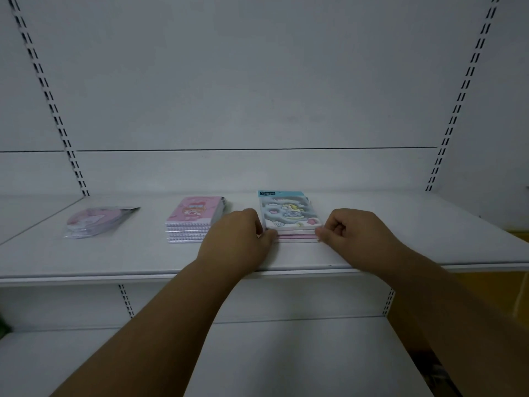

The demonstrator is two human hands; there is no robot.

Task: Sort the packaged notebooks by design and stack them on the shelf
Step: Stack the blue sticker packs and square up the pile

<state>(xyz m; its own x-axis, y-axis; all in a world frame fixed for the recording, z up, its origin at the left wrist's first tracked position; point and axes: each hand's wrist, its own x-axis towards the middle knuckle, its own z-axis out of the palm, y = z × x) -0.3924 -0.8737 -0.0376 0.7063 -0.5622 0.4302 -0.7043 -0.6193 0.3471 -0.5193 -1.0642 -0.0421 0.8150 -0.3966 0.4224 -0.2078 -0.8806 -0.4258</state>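
Observation:
Three groups of packaged notebooks lie on the white shelf [400,247]. At the left is a pile of round pink-and-purple packs [97,222]. In the middle is a stack of pink spiral notebooks [192,220]. Right of centre is a stack with a blue-grey cartoon cover [289,214] on top. My left hand [243,239] pinches the near left corner of that stack. My right hand [355,232] pinches its near right corner, fingers curled. Both forearms reach over the shelf's front edge.
The white back panel [257,81] rises behind the shelf, with slotted uprights [48,96] at left and right. A lower white shelf [286,353] lies beneath my arms. Something yellow [486,296] shows at the right, below the shelf edge.

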